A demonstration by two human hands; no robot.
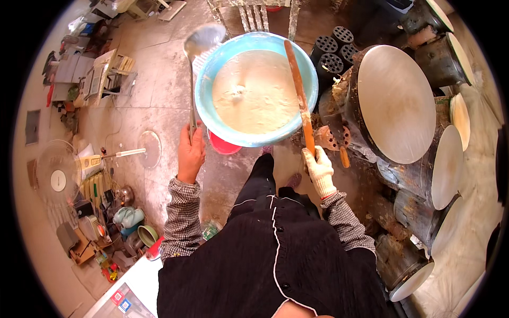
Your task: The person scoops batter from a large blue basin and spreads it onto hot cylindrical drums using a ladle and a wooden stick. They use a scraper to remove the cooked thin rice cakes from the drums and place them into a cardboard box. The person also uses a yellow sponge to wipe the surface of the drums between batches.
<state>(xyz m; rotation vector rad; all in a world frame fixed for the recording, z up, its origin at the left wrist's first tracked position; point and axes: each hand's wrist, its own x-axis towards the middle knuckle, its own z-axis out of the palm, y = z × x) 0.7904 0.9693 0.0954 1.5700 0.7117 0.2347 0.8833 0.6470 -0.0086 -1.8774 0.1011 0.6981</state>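
A blue basin [203, 115] of pale batter [258, 103] stands before me, a small lump on the batter's surface. My left hand [191, 150], bare, is closed on the handle of a metal ladle [204, 37]; its bowl is up beside the basin's far left rim. In a knitted glove, my right hand [319, 167] grips a long wooden stick [298, 83], which reaches across the basin's right side. To the right of the basin is a round griddle [397, 104] on a stove, its top pale and smooth.
Several more round griddles [447, 167] on stoves line the right. Perforated coal briquettes [331, 63] stand beyond the basin's right side, and a wooden-handled scraper [344, 156] lies nearer. A red bucket [224, 144] is partly under the basin. A standing fan [58, 180] is at left.
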